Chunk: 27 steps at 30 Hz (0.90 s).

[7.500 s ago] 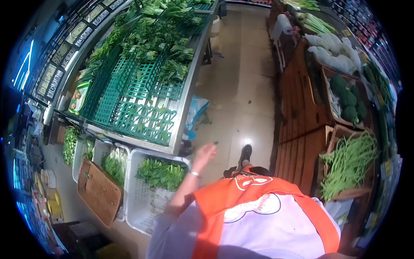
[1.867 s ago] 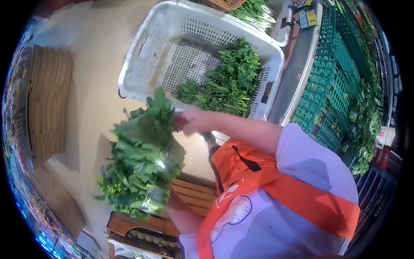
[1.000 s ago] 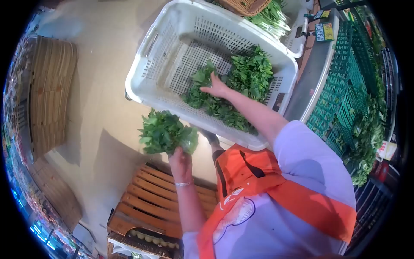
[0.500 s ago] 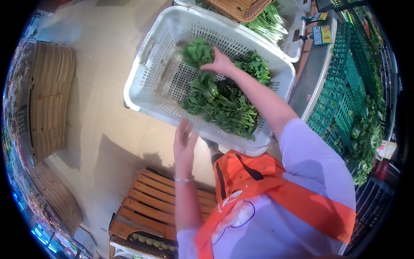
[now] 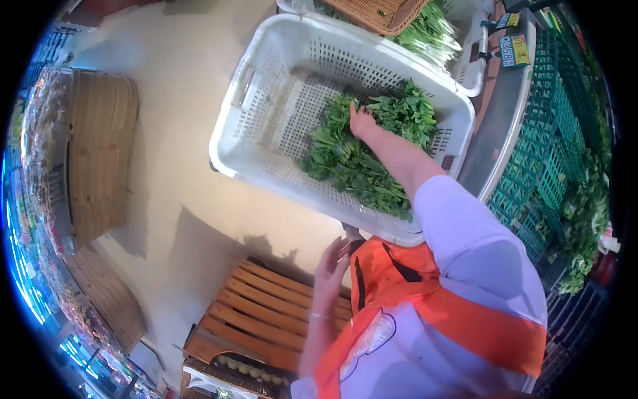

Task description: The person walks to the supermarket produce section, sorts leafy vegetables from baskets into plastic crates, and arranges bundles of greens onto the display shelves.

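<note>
Right hand (image 5: 361,121) down inside the white crate (image 5: 286,113), thumb and fingers spread at the top of the leafy greens (image 5: 355,159); fingertips partly lost among leaves, so can't make out whether it has hold of a bunch or only presses on it; left hand (image 5: 330,263) hangs outside the crate, near the apron (image 5: 399,256), fingers loosely parted, nothing in it.

Greens lie in a loose heap over the near and right part of the crate, more of them (image 5: 412,110) just beyond the right hand; the crate's left part shows bare perforated base.

Risks, as judged: leaves look soft, so pushing down from above could bruise or snap them; bunches overlap, so dragging one could pull neighbours along or tear leaves caught between; heap is lopsided, so a top bunch could slide toward the bare base if nudged; only one arm is in the crate, so a floppy bunch lifted by its tips could droop and slip; wicker basket (image 5: 385,13) sits close by the far rim, so a wide elbow or a bumped crate might knock it.
</note>
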Available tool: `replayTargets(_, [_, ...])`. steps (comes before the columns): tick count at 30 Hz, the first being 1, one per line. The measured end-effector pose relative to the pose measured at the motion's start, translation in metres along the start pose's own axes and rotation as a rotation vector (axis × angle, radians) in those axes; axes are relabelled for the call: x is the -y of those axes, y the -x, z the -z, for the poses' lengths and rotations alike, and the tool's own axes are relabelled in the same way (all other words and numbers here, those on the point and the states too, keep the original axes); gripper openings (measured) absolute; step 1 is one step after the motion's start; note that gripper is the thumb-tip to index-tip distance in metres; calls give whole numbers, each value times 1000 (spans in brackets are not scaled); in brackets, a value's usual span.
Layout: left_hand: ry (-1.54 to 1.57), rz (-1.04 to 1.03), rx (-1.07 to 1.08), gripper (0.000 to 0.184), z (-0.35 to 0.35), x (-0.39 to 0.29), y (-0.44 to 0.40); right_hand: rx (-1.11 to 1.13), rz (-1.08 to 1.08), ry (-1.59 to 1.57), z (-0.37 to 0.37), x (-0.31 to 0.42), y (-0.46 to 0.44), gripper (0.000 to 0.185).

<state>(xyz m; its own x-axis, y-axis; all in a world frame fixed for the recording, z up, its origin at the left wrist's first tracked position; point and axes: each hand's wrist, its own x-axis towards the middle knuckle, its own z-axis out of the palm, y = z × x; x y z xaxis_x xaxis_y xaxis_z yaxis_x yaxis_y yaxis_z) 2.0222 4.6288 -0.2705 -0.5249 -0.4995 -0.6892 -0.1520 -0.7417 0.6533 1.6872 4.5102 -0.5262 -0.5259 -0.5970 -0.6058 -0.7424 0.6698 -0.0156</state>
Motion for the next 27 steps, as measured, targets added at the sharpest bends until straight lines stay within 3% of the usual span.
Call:
replayTargets(2, [-27,-21,23,44,-13,-15,4,-189,-93,-43,-21,6,-5,75])
replayTargets(6, [-141,-64,80,43,-32,-26,20,-383,20,-145,10,39,58,81])
replayTargets(8, [-207,-67,144,43,-37,-25,28,-334,116,-473,31,64,109,79])
replayTargets(10, [-284,12,218,42,-49,-29,41,-404,223,-846,30,89,154,63])
replayTargets(13, [-448,51,296,40,-52,-7,47,-141,461,-1275,64,101,248,52])
replayTargets(14, [-521,45,343,39,-50,0,45,-43,555,-1209,49,106,254,47])
replayTargets(15, [-668,-79,400,38,-56,-1,47,-50,609,-1253,51,100,282,46])
replayTargets(19, [-831,-126,520,23,-67,-2,59,9,851,-1205,103,37,385,42])
replayTargets(20, [-964,-260,597,16,-61,1,52,-11,881,-1252,106,23,399,41])
replayTargets(24, [-660,-56,518,14,-51,17,44,-129,762,-1223,129,-51,449,38])
replayTargets(26, [-863,-3,515,18,-72,5,49,-357,775,-1334,130,-99,461,36])
replayTargets(27, [-965,23,503,20,-82,3,52,-416,630,-1300,137,-129,466,35])
